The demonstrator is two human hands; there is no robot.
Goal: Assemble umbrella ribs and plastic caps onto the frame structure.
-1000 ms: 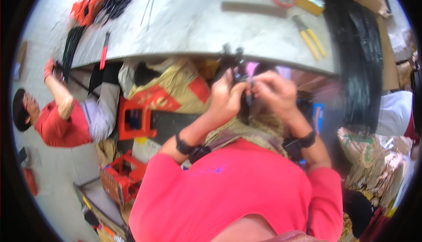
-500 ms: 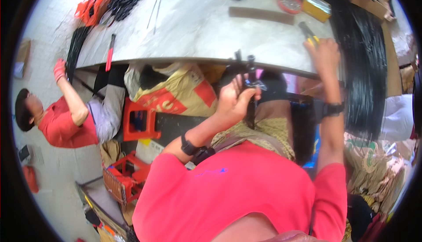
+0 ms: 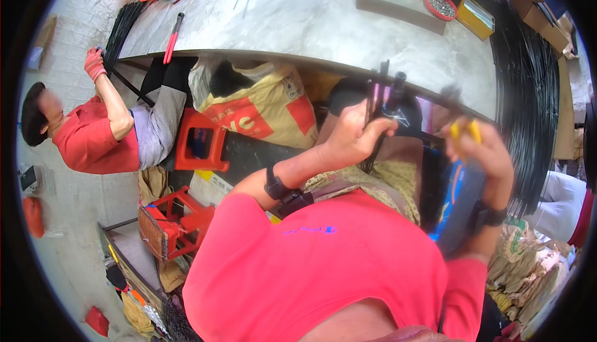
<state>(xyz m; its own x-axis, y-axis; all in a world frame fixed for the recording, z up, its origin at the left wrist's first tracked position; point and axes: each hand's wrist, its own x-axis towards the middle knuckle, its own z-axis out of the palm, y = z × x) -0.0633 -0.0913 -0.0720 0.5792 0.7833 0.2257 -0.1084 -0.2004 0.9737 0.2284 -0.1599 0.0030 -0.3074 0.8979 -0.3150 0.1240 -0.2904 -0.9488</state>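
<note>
My left hand (image 3: pixel 354 135) is closed around a small bunch of thin black strips (image 3: pixel 381 90), their ends pointing up past the fingers. A black piece with a rounded end (image 3: pixel 398 82) stands out beside them. My right hand (image 3: pixel 492 148) grips yellow-handled pliers (image 3: pixel 465 132) to the right of the left hand, the two hands apart. The tips of the pliers are smeared by motion. Both hands are in front of my body, at the near edge of the grey worktable (image 3: pixel 292 22).
Long black strips (image 3: pixel 525 112) hang over the table's right side. Near them stand a red bowl of small metal pieces (image 3: pixel 440 6) and a yellow box (image 3: pixel 476 18). A red-handled tool (image 3: pixel 174 37) lies at the left edge, near a co-worker (image 3: pixel 93 127). A sack (image 3: pixel 267 106) sits below.
My right hand has picked the pliers up off the tabletop and brought them nearer my left hand. The left hand keeps hold of the black strips. The whole view has shifted somewhat.
</note>
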